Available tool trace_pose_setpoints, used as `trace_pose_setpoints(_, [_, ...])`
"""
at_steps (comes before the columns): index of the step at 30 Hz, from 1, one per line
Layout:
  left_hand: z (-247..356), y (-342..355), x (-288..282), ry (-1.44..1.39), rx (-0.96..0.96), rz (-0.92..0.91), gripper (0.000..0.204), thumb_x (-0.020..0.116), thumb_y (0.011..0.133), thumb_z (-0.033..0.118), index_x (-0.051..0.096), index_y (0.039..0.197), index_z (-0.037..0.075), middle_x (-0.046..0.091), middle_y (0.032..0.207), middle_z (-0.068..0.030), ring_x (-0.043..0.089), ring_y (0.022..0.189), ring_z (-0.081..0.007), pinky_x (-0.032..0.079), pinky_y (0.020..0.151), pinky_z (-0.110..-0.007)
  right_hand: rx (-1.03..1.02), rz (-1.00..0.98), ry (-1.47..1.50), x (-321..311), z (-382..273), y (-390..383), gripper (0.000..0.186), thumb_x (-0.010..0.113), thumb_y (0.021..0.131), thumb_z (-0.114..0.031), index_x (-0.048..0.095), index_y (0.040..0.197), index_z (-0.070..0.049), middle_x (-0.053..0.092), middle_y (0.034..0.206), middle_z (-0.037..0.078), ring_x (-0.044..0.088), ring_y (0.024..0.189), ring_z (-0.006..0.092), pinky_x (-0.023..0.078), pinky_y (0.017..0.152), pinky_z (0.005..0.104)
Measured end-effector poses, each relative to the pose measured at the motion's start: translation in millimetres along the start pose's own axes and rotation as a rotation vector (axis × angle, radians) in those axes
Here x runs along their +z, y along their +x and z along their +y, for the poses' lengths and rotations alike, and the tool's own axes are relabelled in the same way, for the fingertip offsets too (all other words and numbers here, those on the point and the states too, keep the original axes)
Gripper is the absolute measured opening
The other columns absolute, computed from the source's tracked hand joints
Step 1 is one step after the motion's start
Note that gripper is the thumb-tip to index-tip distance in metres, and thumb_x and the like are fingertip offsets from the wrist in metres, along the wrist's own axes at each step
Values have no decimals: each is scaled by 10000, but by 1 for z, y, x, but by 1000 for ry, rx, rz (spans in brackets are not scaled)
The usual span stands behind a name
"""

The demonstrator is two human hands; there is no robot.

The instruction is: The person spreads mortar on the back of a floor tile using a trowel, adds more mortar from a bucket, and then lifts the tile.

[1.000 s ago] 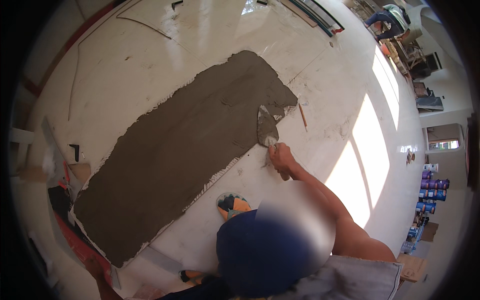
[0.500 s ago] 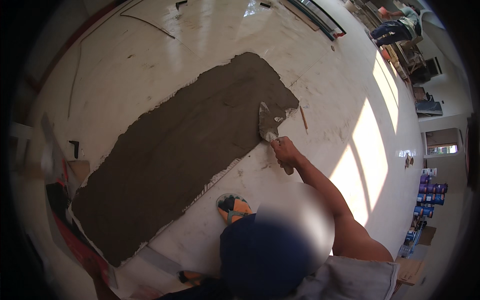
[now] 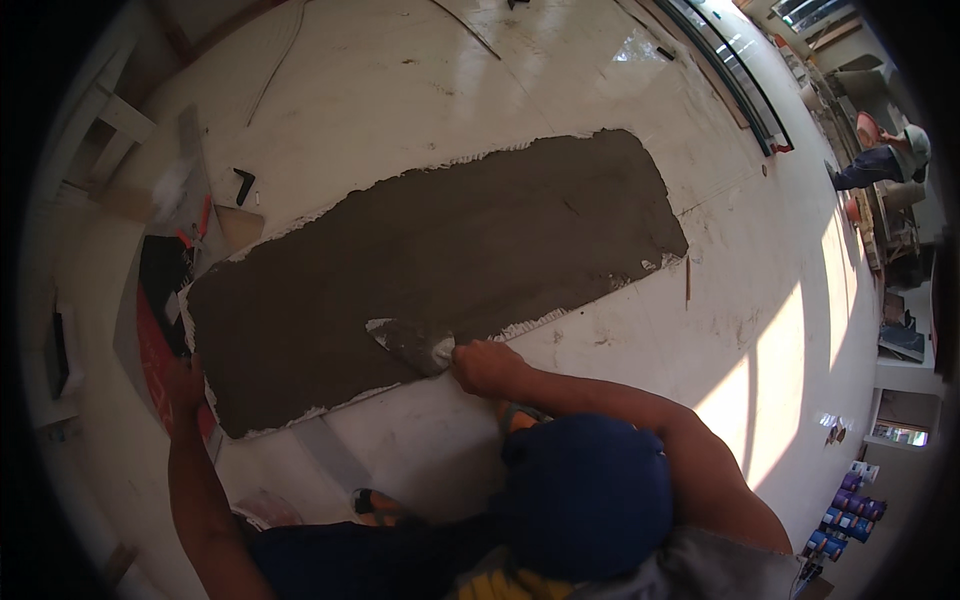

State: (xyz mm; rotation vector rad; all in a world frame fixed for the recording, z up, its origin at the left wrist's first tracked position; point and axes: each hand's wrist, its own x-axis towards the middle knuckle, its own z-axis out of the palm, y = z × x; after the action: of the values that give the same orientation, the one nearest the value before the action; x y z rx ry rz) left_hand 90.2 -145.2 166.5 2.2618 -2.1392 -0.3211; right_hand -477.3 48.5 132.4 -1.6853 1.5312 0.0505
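A long layer of wet grey-brown mortar covers a rectangular patch in front of me, with rough whitish edges. My right hand is closed round the handle of a trowel. The trowel's mortar-smeared metal blade lies on the layer at its near edge, left of the middle. My left hand is at the left end of the mortar, beside a red and black object whose kind I cannot make out. The fingers of that hand are too dark to read.
A dark blue cap blocks the lower middle. Orange-and-black footwear shows near the mortar. A thin brown stick lies right of it. At the far right are a person, a long dark frame and several paint buckets.
The trowel and my right hand have moved left along the mortar's near edge from its right end. My left arm has come further into view. The whole view has turned and shifted.
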Motion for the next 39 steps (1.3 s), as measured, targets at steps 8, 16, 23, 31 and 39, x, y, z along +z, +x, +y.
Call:
trace_pose_setpoints(8, [-50, -42, -2, 118, -38, 129, 481, 572, 981, 345, 637, 796, -95, 601, 695, -251, 609, 649, -360, 462, 698, -512, 345, 568, -262, -67, 157, -18, 334, 594, 964, -287, 660, 869, 27, 691, 894, 319, 677, 895, 517, 547, 802, 591])
trace_pose_setpoints(16, [-89, -63, 17, 9, 60, 391, 490, 598, 964, 345, 646, 716, -74, 620, 685, -266, 632, 645, -419, 471, 686, -549, 776, 477, 579, -138, 251, -30, 359, 585, 975, -280, 596, 942, 78, 630, 733, 168, 650, 568, 310, 555, 485, 467])
trace_pose_setpoints(23, [-58, -67, -13, -53, -81, 244, 471, 600, 951, 324, 603, 715, -83, 624, 724, -264, 621, 661, -415, 445, 650, -542, 418, 247, 388, -50, 3, 75, 437, 550, 972, -262, 615, 849, 152, 666, 670, 209, 705, 568, 325, 575, 507, 457])
trace_pose_setpoints(31, [-21, -65, -26, -26, -111, 187, 453, 579, 949, 389, 690, 817, -30, 675, 874, -275, 669, 864, -450, 500, 796, -551, -2, -280, 24, 33, -194, 82, 327, 544, 925, -172, 676, 933, 127, 701, 738, 283, 733, 685, 416, 609, 641, 477])
trace_pose_setpoints(39, [-11, -65, -15, -98, -118, 176, 451, 586, 939, 351, 679, 771, -57, 687, 841, -283, 679, 820, -466, 513, 753, -539, 93, 127, -301, 43, -98, 19, 226, 580, 902, -143, 714, 832, 26, 721, 870, 278, 731, 878, 445, 594, 786, 514])
